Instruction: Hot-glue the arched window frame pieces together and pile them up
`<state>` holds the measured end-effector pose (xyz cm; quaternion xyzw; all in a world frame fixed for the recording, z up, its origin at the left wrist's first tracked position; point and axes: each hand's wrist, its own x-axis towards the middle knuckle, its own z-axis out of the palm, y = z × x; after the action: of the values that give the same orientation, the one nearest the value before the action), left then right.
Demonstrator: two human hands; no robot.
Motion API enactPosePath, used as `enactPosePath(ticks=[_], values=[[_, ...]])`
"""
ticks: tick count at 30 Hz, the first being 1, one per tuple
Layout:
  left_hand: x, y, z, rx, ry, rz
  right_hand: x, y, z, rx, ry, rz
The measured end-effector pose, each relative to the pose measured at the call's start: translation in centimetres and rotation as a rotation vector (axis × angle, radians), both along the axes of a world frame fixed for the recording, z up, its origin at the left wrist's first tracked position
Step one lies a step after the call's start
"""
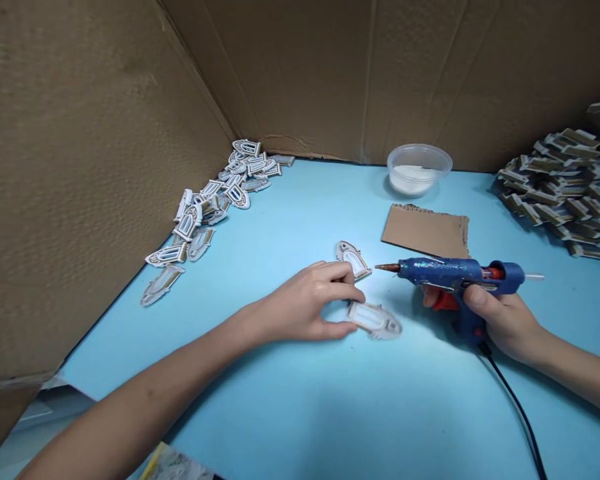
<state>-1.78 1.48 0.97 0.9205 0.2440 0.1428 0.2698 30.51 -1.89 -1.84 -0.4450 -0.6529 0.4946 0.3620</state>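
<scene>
The right hand (500,320) is closed around a blue hot glue gun (443,271), apart from the left hand (305,303), whose fingers (343,283) curve over a white-and-cardboard arched piece (374,320); whether they grip it, I cannot tell. The gun's metal nozzle (386,267) points just past those fingers, so a slip could burn them. Its black cord (513,393) could snag. Behind the gun lie a cardboard scrap (425,230) and a plastic tub of white material (417,180); a second arched piece (353,259) sits just left of the nozzle, with a heap of similar pieces (215,207) farther left and a stacked pile (560,193) to the right.
</scene>
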Motion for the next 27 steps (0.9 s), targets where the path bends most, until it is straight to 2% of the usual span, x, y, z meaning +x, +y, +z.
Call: enactPosePath(ticks=[3,6,8,11,13,15,19,22,27], values=[[-1.1,0.2,2.0,-0.019,0.11,-0.046,-0.1,0.0,0.0,-0.049,0.044,-0.006],[-2.3,0.7,3.0,0.02,0.16,0.018,-0.1,-0.1,-0.1,-0.056,-0.006,0.005],[-2.6,1.3,2.6,0.034,0.099,0.074,0.0,-0.1,-0.2,-0.046,-0.027,0.015],[-2.4,1.8,1.0,0.037,-0.038,0.181,0.2,0.0,-0.6,-0.047,-0.037,0.009],[-2.0,1.9,-0.1,0.031,-0.022,0.209,0.3,0.0,-0.7,-0.069,-0.05,0.012],[-1.6,1.8,-0.7,0.027,0.04,0.184,0.3,-0.1,-0.6,-0.08,-0.059,0.019],[-1.0,1.6,-0.7,-0.028,-0.054,0.129,-0.2,-0.2,0.1,-0.013,-0.08,0.02],[-0.8,1.4,-0.7,-0.063,-0.137,0.155,-0.5,-0.3,0.8,0.006,-0.128,0.048],[-0.7,1.2,-0.6,-0.07,-0.057,0.162,-1.0,-0.4,1.6,0.035,-0.228,0.133]])
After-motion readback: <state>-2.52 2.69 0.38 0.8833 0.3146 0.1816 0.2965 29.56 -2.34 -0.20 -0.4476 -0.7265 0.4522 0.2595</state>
